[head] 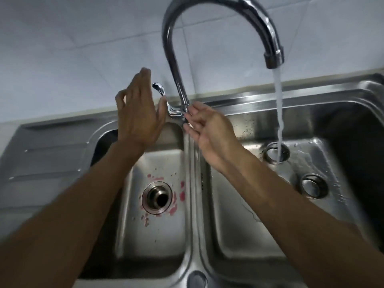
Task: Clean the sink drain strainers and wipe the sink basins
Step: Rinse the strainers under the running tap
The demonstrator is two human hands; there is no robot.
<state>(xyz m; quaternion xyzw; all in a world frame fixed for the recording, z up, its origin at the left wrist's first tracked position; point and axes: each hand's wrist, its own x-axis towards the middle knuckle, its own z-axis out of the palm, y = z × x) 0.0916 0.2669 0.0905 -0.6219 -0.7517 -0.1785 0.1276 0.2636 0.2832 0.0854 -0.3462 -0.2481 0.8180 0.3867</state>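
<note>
A steel double sink lies below me. The left basin (158, 242) has pink stains around its drain (157, 198). In the right basin (245, 229) a strainer (314, 185) sits loose on the floor beside the drain (276, 152). Water runs from the curved faucet (176, 59) spout into that right drain. My left hand (139, 113) is open, its thumb against the faucet lever (159, 89). My right hand (209, 127) is open too, fingertips touching the faucet base, holding nothing.
A ribbed draining board (47, 154) lies left of the basins. A grey tiled wall (83, 38) rises behind the sink. A round plug (196, 279) sits on the front rim between the basins.
</note>
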